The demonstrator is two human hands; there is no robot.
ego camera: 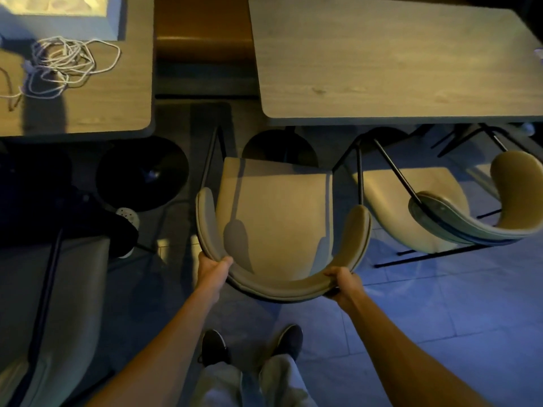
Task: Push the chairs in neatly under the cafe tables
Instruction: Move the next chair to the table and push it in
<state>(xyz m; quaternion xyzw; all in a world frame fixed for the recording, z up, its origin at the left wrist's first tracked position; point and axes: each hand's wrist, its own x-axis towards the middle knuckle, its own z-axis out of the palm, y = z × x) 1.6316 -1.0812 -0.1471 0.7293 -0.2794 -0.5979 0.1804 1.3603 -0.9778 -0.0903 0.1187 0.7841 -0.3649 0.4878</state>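
left worktop: at 10 o'clock, carrying a tangle of white cord and a pale box behind it.
left chair: at 8 o'clock, its grey seat out from under that worktop.
my left hand: closed on the curved backrest's left side, thumb over the top edge.
beige chair: dead centre, at 12 o'clock from my shoes, its seat front just short of the right worktop's near edge.
my right hand: wrapped around the backrest's right side.
right worktop: at 1 o'clock.
second beige chair: at 2 o'clock, turned askew, seat mostly out.
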